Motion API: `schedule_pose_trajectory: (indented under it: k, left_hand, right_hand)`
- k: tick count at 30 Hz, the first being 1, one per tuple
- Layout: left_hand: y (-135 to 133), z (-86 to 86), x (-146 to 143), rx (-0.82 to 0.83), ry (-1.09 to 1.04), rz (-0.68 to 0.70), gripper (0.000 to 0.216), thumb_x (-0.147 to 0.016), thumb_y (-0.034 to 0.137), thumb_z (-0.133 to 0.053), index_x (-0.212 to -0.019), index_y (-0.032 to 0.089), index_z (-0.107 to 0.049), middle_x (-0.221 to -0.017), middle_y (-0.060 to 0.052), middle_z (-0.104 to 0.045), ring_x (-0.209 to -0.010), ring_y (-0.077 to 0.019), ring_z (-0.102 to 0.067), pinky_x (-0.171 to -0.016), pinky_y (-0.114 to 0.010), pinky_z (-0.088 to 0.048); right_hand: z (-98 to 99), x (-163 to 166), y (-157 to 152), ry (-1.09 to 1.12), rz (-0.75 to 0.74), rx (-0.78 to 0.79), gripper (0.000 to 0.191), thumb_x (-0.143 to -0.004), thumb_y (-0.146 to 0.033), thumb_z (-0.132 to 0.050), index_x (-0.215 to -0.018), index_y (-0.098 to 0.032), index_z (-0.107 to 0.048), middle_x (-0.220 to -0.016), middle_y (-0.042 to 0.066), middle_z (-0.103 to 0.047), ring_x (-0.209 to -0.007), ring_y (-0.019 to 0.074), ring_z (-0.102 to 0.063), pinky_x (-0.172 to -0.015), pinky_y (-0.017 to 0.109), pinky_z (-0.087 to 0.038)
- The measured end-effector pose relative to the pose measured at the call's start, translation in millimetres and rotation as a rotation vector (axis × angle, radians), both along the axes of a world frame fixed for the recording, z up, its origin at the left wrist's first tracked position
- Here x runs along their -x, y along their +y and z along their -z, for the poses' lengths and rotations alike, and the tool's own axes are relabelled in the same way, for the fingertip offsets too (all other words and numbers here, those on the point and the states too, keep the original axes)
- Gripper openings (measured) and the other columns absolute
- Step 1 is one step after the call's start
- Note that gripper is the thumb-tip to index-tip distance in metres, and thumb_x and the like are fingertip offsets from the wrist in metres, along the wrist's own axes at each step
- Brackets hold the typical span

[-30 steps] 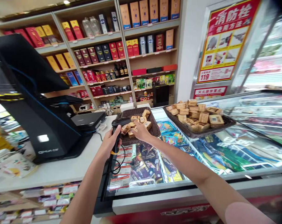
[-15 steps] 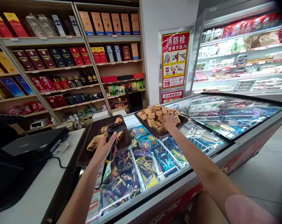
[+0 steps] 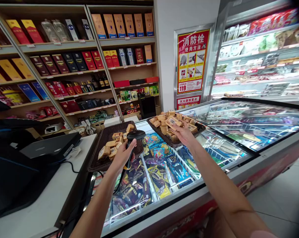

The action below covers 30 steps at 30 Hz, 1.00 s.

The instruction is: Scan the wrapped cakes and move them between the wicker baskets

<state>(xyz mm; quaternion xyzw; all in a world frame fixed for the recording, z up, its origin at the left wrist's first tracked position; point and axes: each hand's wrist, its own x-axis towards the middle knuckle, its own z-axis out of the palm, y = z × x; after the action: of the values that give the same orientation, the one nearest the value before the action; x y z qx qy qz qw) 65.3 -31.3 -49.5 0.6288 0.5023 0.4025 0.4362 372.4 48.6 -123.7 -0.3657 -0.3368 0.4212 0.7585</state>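
My left hand [image 3: 123, 157] is wrapped round the grip of a black barcode scanner [image 3: 134, 136], held over the near edge of the left wicker tray [image 3: 97, 162], which holds several small tan snack packs [image 3: 111, 147]. My right hand [image 3: 183, 134] is raised just above the right wicker tray [image 3: 173, 143] and pinches one tan snack pack [image 3: 173, 122] with its printed label showing. That tray is heaped with several more packs [image 3: 161, 118]. Both trays rest on the glass lid of a chest freezer [image 3: 164, 172].
A black register terminal [image 3: 13, 172] stands on the white counter [image 3: 48, 201] at left, the scanner's cable trailing down. Shelves of boxed bottles [image 3: 72, 59] fill the back wall. A red poster [image 3: 192, 61] and an open chiller [image 3: 258, 56] stand at right.
My right hand went from the left tray across to the right tray, then lifted one snack pack out of the heap. The left hand kept hold of the scanner. The camera swung right.
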Motion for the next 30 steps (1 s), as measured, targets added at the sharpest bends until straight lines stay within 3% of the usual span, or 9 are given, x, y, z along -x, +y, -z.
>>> schedule_pose_trajectory:
  k: [3, 6, 9, 12, 15, 18, 22, 26, 30]
  left_hand:
    - [-9, -1.8, 5, -0.007, -0.039, -0.016, 0.053, -0.076, 0.072, -0.062, -0.085, 0.020, -0.055, -0.050, 0.006, -0.052, -0.036, -0.0100, -0.046, -0.038, -0.021, -0.033]
    - [-18, -3.7, 12, -0.031, -0.061, -0.061, 0.053, -0.076, 0.072, -0.062, -0.084, 0.020, -0.055, -0.048, 0.005, -0.052, -0.037, -0.0106, -0.047, -0.038, -0.021, -0.033]
    - [-24, -2.6, 21, -0.070, -0.051, -0.074, 0.052, -0.079, 0.072, -0.059, -0.087, 0.020, -0.054, -0.047, 0.005, -0.053, -0.038, -0.0105, -0.047, -0.040, -0.020, -0.035]
    - [-28, 0.3, 26, -0.082, -0.027, -0.027, 0.050, -0.081, 0.070, -0.059, -0.089, 0.021, -0.054, -0.048, 0.005, -0.053, -0.040, -0.0112, -0.049, -0.042, -0.021, -0.038]
    - [-32, 2.4, 30, -0.087, -0.022, -0.031, 0.050, -0.080, 0.069, -0.060, -0.088, 0.020, -0.057, -0.060, 0.003, -0.058, -0.041, -0.0115, -0.052, -0.040, -0.022, -0.039]
    - [-35, 3.3, 37, -0.084, -0.017, -0.052, 0.048, -0.081, 0.068, -0.060, -0.086, 0.020, -0.058, -0.063, 0.002, -0.058, -0.042, -0.0114, -0.052, -0.039, -0.022, -0.037]
    - [-36, 3.9, 55, -0.068, -0.083, -0.168, 0.049, -0.081, 0.070, -0.060, -0.082, 0.021, -0.054, -0.050, 0.005, -0.050, -0.039, -0.0111, -0.048, -0.039, -0.021, -0.037]
    - [-34, 3.1, 78, -0.068, -0.167, -0.275, 0.052, -0.078, 0.072, -0.061, -0.084, 0.021, -0.053, -0.047, 0.005, -0.050, -0.038, -0.0103, -0.046, -0.039, -0.020, -0.037]
    - [-31, 4.2, 96, -0.035, -0.189, -0.322, 0.057, -0.074, 0.075, -0.063, -0.083, 0.019, -0.055, -0.048, 0.005, -0.050, -0.039, -0.0104, -0.047, -0.038, -0.020, -0.037]
  right_hand:
    - [-6.8, 25, -8, 0.139, -0.122, -0.023, 0.034, -0.073, -0.027, -0.070, -0.097, -0.028, -0.046, -0.114, -0.002, -0.066, -0.113, 0.0176, -0.065, -0.094, 0.042, -0.057]
    - [-8.2, 50, -16, 0.138, -0.159, 0.009, 0.030, -0.075, -0.024, -0.067, -0.097, -0.027, -0.047, -0.114, -0.001, -0.065, -0.112, 0.0175, -0.066, -0.093, 0.041, -0.058]
    - [-4.9, 74, -26, 0.020, -0.221, 0.002, 0.033, -0.078, -0.031, -0.069, -0.102, -0.029, -0.047, -0.117, 0.000, -0.064, -0.111, 0.0185, -0.065, -0.090, 0.040, -0.059]
    - [-2.9, 98, -36, -0.177, -0.286, 0.109, 0.036, -0.080, -0.045, -0.069, -0.105, -0.027, -0.052, -0.113, 0.003, -0.066, -0.106, 0.0205, -0.066, -0.085, 0.037, -0.059]
    - [-4.0, 120, -43, -0.370, -0.257, 0.228, 0.041, -0.078, -0.055, -0.067, -0.102, -0.023, -0.058, -0.106, 0.005, -0.068, -0.097, 0.0216, -0.065, -0.073, 0.030, -0.056]
    - [-3.2, 137, -44, -0.412, -0.241, 0.211, 0.047, -0.074, -0.058, -0.068, -0.102, -0.022, -0.059, -0.098, 0.004, -0.068, -0.088, 0.0208, -0.065, -0.067, 0.028, -0.052]
    - [3.8, 157, -31, -0.355, -0.277, 0.146, 0.042, -0.074, -0.053, -0.069, -0.099, -0.021, -0.057, -0.093, 0.004, -0.069, -0.085, 0.0196, -0.067, -0.070, 0.030, -0.056]
    - [9.3, 181, 0, -0.473, -0.221, 0.231, 0.023, -0.081, -0.040, -0.064, -0.091, -0.022, -0.053, -0.094, 0.007, -0.069, -0.084, 0.0195, -0.070, -0.067, 0.032, -0.061]
    - [6.5, 213, 38, -0.594, -0.202, 0.276, 0.019, -0.082, -0.036, -0.063, -0.091, -0.022, -0.055, -0.090, 0.009, -0.069, -0.081, 0.0225, -0.070, -0.062, 0.034, -0.061]
